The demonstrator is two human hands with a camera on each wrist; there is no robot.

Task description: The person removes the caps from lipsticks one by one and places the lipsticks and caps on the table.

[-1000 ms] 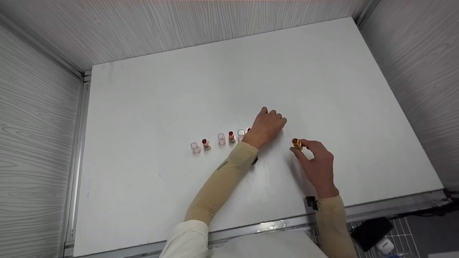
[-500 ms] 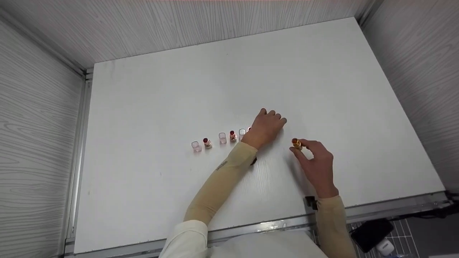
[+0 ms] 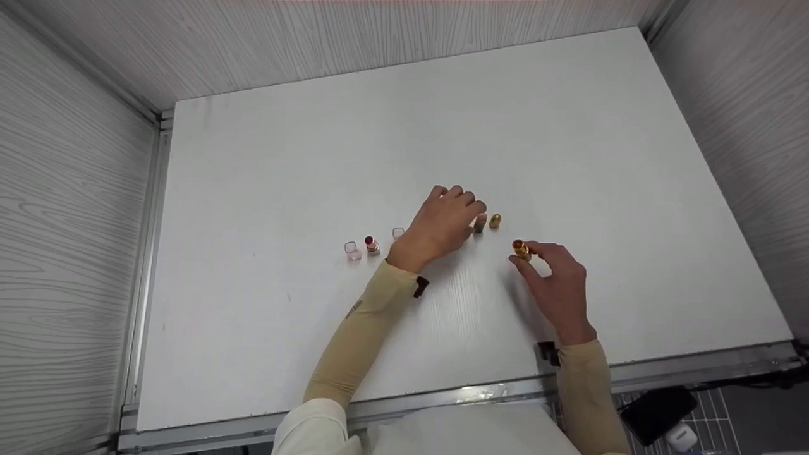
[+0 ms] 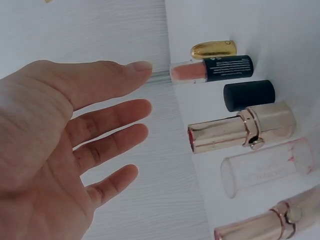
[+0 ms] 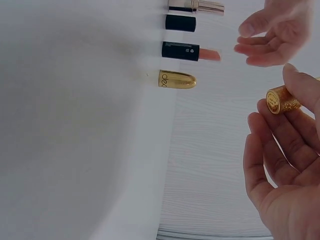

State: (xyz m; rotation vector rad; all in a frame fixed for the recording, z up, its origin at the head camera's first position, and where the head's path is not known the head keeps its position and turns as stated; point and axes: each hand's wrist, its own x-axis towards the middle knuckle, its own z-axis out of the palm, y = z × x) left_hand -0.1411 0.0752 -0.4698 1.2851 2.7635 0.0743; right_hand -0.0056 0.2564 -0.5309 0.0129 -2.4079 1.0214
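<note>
My right hand (image 3: 559,291) pinches a gold lipstick tube (image 5: 284,100) between thumb and fingertips, held up over the table. My left hand (image 3: 442,224) is open and holds nothing, its fingers loosely bent above the row of lipsticks. Its thumb points toward a black lipstick (image 4: 229,68) whose nude-coloured bullet is exposed. Beside that one stand a gold rounded cap (image 3: 495,221) and a black cap (image 4: 249,95). Farther along come a rose-gold lipstick (image 4: 220,134) and a clear cap (image 4: 265,167). Part of the row is hidden under my left hand in the head view.
At the row's left end stand another clear cap (image 3: 352,251) and a red lipstick (image 3: 371,245). The white table (image 3: 303,151) has wood-grain panels (image 3: 69,221) around it. A black object (image 3: 660,414) lies on a wire rack below the front edge.
My left hand has moved left, off the gold cap and black lipstick, which now show, and covers more of the row's middle. My right hand still holds the gold tube in about the same place.
</note>
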